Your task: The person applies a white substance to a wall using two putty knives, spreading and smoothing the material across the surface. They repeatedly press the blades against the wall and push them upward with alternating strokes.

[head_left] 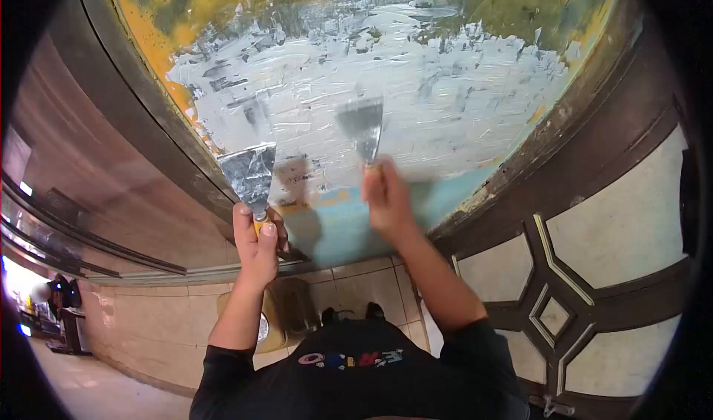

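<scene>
My left hand point(256, 242) grips the yellow handle of a wide putty knife point(250, 171) whose blade, smeared with grey-white filler, is held up just off the wall. My right hand point(388, 201) holds a second putty knife point(362, 123); its blade is blurred and lies against the wall panel point(438, 93). That panel is coated in rough white filler over teal and yellow paint. A bare teal strip point(349, 230) shows below the two hands.
A dark wooden frame point(572, 152) borders the panel on the right and another runs along the left. Cream panels with dark trim point(553, 312) lie at lower right. Beige floor tiles point(356, 282) are below, with a tan bucket point(286, 308) by my feet.
</scene>
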`<state>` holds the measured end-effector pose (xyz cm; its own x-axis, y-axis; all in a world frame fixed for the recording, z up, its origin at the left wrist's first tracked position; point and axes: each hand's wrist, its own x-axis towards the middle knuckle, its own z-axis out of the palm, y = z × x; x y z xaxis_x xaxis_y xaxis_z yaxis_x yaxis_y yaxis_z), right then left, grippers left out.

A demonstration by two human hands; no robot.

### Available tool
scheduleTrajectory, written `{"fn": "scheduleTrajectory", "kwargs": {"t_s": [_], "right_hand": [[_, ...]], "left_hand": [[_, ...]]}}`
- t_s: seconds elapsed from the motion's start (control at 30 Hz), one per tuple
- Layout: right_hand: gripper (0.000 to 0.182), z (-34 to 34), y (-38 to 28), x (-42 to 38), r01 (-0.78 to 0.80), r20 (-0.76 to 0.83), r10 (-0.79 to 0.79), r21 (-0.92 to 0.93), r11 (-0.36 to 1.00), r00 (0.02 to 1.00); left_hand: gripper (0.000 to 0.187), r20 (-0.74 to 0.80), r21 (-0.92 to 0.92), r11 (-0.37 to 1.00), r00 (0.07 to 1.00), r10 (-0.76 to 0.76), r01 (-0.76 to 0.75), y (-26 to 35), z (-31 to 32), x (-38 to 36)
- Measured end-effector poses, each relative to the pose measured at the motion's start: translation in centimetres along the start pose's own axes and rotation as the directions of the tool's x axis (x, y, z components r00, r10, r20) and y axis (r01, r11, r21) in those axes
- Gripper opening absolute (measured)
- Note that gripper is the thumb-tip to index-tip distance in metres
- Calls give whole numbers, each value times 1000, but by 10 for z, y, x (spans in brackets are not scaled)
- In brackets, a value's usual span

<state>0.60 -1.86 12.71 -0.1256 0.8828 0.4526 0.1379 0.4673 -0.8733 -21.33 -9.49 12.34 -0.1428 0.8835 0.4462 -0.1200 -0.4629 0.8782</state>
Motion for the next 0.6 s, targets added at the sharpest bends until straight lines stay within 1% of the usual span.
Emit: {"fn": "scheduleTrajectory", "kwargs": {"t_s": [0.03, 0.07, 0.1, 0.17, 0.2, 0.27, 0.3, 0.33, 0.37, 0.43, 0.47, 0.5, 0.53, 0.6], "right_hand": [[33, 8, 35, -19, -22, -19, 20, -105, 994, 1000], [32, 11, 67, -45, -96, 36, 98, -56, 994, 995], [31, 9, 85, -74, -171, 98, 171, -10, 985, 980], [29, -3, 87, -104, -296, 199, 288, 12, 955, 937], [29, -11, 87, -97, -290, 202, 282, 11, 957, 938], [34, -28, 74, -79, -31, 81, 39, -95, 995, 996], [32, -34, 45, -55, 12, 4, -12, -115, 993, 1000], [31, -41, 8, -29, 52, -70, -62, -137, 989, 996], [31, -46, -13, -10, 50, -75, -60, -139, 989, 995], [30, -53, -38, 13, 11, -98, -16, -55, 998, 995], [30, -53, -26, 10, 10, -101, -16, -57, 998, 995], [30, -51, 1, 6, 1, -92, -12, -117, 993, 996], [31, -49, 33, -1, -7, -85, -8, -177, 984, 996], [31, -40, 113, -52, -81, -98, 58, -254, 964, 993]], "left_hand": [[33, 7, 7, 1000, 1000, -1, 1, -1, -1, -1], [33, -50, -13, 1000, 998, -27, 26, 2, 3, -4], [33, -55, -14, 1000, 998, -21, 21, 0, 2, -8], [39, -150, 51, 995, 986, -75, 83, -7, -2, -12], [40, -146, 64, 992, 984, -98, 108, -7, -3, -13], [40, -128, 45, 992, 985, -115, 121, -9, 0, -12], [40, -110, 24, 991, 986, -128, 131, -11, 3, -11], [39, -105, 27, 994, 989, -102, 106, -12, 9, -9], [39, -100, 26, 994, 990, -104, 107, -12, 16, -7], [29, -43, -33, 997, 997, -71, 69, -10, 28, -4], [29, 0, -33, 996, 996, -87, 87, -11, 29, -5], [29, 6, -35, 996, 996, -86, 86, -12, 30, -6], [29, 3, -19, 996, 996, -93, 93, -13, 32, -7], [27, 8, -20, 996, 996, -90, 90, -21, 32, -11]]}}
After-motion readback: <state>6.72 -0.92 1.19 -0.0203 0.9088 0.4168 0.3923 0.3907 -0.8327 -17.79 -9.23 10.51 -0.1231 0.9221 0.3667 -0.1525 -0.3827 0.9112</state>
